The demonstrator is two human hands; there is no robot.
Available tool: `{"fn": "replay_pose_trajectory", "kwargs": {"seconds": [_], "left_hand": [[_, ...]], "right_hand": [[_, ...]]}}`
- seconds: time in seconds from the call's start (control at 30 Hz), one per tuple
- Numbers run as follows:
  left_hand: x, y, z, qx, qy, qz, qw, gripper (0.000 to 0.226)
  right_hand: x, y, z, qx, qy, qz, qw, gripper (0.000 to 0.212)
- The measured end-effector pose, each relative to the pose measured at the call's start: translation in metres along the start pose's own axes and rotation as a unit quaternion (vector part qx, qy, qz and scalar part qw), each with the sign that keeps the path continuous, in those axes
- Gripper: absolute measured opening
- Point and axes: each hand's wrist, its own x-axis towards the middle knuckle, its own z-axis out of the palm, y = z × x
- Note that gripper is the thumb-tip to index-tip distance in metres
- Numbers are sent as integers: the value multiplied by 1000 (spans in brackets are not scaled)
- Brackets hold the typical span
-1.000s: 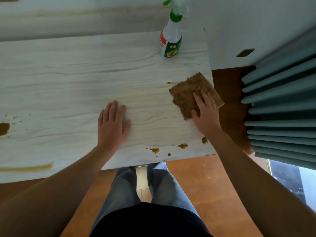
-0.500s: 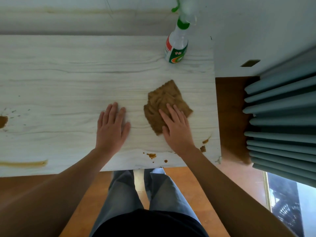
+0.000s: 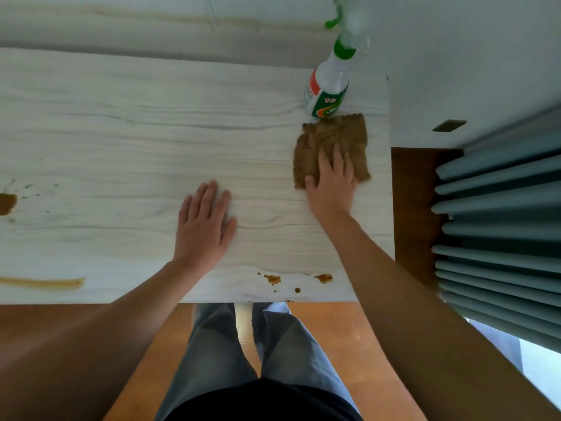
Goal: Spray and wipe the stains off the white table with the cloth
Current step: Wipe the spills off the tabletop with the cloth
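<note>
**Wiping up toward the bottle, leaving the near-edge spots behind**

Leaving the brown spots point(image 3: 273, 279) at lower centre, along the near edge of the white table point(image 3: 121, 132), unwiped, same as half a second ago. Keeping the left hand point(image 3: 203, 226) planted in the same mid-frame spot. Sweeping the cloth point(image 3: 331, 138) away from its mid-frame position of half a second ago, up and rightward into the upper right. Stopping just beside the base of the spray bottle point(image 3: 326, 92), possibly touching it. Judging from this: working the right end of the table in back-and-forth strokes. Still owing a pass to the near-edge spots, the streak point(image 3: 42, 282) at lower left and the blotch point(image 3: 6, 203) at the left margin, so probably well short of halfway.

Resting the left hand flat, palm down on bare tabletop, fingers straight and close together. Holding nothing, apparently bracing. Pressing the right hand point(image 3: 332, 183) flat onto the near half of the cloth, fingers extended and slightly spread, thumb out toward the cloth's left edge. Pushing rather than gripping. Risking a knock to the bottle if pushing any farther up.
</note>
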Motion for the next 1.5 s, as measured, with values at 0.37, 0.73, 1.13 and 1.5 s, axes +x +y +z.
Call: {"fn": "replay_pose_trajectory", "kwargs": {"seconds": [0.37, 0.73, 1.13, 1.5], "left_hand": [[1, -20, -19, 26, -9, 20, 999, 63], [-7, -42, -27, 18, -44, -39, 998, 66], [-10, -48, -29, 28, -51, -24, 998, 67], [-10, -51, -30, 26, -52, -16, 998, 66]], "right_hand": [[-134, 22, 40, -49, -68, -194, 977, 64], [13, -55, 15, -27, -15, -164, 986, 66], [-90, -42, 35, -10, -9, -105, 994, 64], [-101, -26, 34, -28, -46, -88, 995, 62]]}}
